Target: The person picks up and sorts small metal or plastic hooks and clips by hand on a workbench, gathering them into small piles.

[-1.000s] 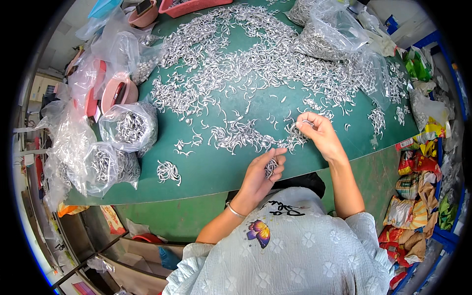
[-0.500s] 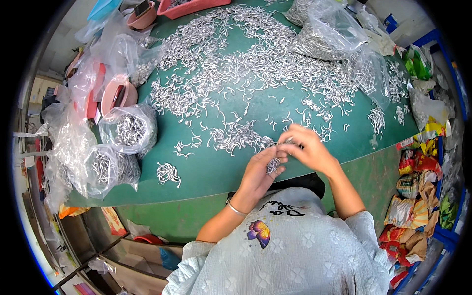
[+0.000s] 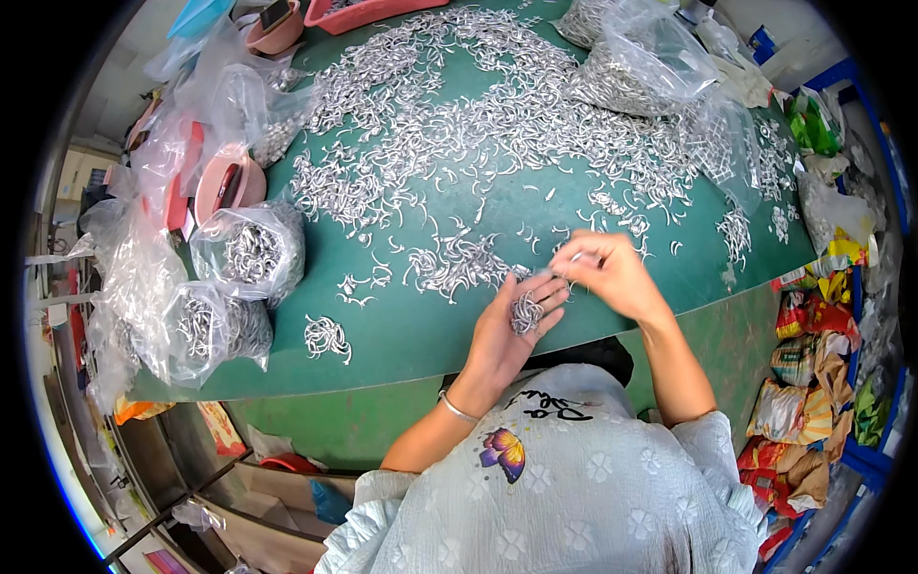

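Green-topped counter (image 3: 402, 335), wide, curving with the lens; most of its far half covered by a broad scatter of small curved silver metal hooks (image 3: 459, 124). Clear plastic bags of the same hooks: two large at the far right (image 3: 636, 67), two smaller knotted ones at the left edge (image 3: 251, 251), (image 3: 206, 325). Pink round plastic bowls (image 3: 225, 187) among crumpled clear plastic just behind the left bags; a red shallow tray (image 3: 368, 10) at the far edge. Coloured packets heaped on the floor (image 3: 813, 383) to the right of the counter. A small loose clump of hooks (image 3: 327, 337) lies alone near the front edge, well apart from the hands. Left hand (image 3: 512, 325) palm up over the front of the counter, grip loosely cupped around a small silver bunch of hooks (image 3: 526, 312) resting in the palm, fingers half open. Thin silver bangle (image 3: 457, 408) on the left wrist. Right hand (image 3: 604, 273) just beside the left fingertips, blurred; fingers pinched together at the tips, cannot tell whether a hook sits between them.
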